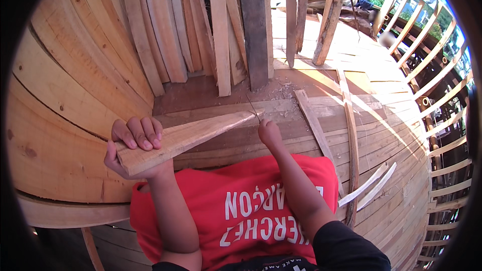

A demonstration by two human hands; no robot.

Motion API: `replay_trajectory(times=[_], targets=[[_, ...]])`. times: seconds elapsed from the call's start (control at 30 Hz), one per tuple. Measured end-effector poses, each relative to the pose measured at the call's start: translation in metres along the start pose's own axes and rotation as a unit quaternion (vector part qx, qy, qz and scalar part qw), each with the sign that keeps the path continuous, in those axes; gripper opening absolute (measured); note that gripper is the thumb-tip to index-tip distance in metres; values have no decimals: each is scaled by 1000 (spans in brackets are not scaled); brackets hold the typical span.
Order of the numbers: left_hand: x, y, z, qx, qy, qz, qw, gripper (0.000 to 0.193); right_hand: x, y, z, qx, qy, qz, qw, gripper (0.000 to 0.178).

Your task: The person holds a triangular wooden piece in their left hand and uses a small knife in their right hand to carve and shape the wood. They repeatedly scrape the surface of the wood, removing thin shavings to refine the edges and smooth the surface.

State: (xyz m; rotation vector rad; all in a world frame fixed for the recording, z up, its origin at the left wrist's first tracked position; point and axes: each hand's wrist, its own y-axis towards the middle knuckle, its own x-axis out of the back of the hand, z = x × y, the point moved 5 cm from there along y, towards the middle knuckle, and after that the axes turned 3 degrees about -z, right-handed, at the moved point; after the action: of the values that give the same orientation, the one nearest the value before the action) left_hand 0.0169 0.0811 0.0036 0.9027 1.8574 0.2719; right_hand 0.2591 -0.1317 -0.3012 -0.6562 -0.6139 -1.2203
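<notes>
My left hand (pixel 134 134) is closed around the wide end of a tapered wooden board (pixel 188 138), thumb below and fingers over its top face. The board slants up to the right, its narrow tip beside my right hand. My right hand (pixel 270 134) is a fist on a thin dark tool (pixel 254 108), which crosses the board's tip and points up and slightly left. It looks like a blade seen edge-on, but its exact kind is hard to make out. The handle is hidden in my fingers. Red cloth (pixel 211 190) with white lettering lies below my forearms.
Curved planks (pixel 55 95) form a wall at the left. Upright timbers (pixel 253 30) stand ahead. Wood shavings (pixel 283 93) litter the planked floor beyond the board. Loose strips (pixel 346 135) and two pale curved offcuts (pixel 374 185) lie to the right. Bare ribs (pixel 447 148) line the far right side.
</notes>
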Motion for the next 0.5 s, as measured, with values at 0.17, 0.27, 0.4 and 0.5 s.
replay_trajectory(times=[0.17,0.27,0.4,0.5], targets=[[0,-1,1,-14,6,-15,1000,36,17,-18,22,-11,37,-21,999,49],[1,1,-1,-11,7,0,1000,35,28,-48,71,25,30,-18,999,53],[10,0,2,3,5,-13,1000,33,30,-44,50,-1,-3,-57,998,56],[22,6,-1,-5,6,-30,1000,34,23,-36,42,-19,16,-68,997,57]])
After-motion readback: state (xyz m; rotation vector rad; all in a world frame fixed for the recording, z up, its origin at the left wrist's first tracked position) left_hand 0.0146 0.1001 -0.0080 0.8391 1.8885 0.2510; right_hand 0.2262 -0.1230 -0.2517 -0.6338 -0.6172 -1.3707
